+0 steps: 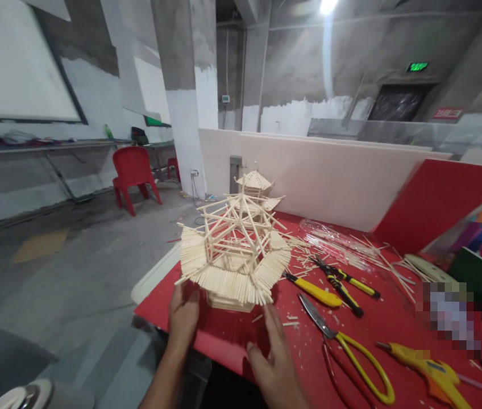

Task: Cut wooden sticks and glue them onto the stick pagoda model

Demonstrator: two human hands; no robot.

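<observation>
One stick model [235,250] | left hand [183,318] seemingly clasping it | right hand [273,358] open, beside

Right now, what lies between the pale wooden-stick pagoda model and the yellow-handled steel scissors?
In the head view, a yellow-handled cutter lies between the pagoda model and the scissors, with small stick offcuts on the red table nearby.

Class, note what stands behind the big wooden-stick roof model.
A smaller pale stick-built pavilion top shows above the big hexagonal wooden-stick roof model; its base is covered.
</observation>
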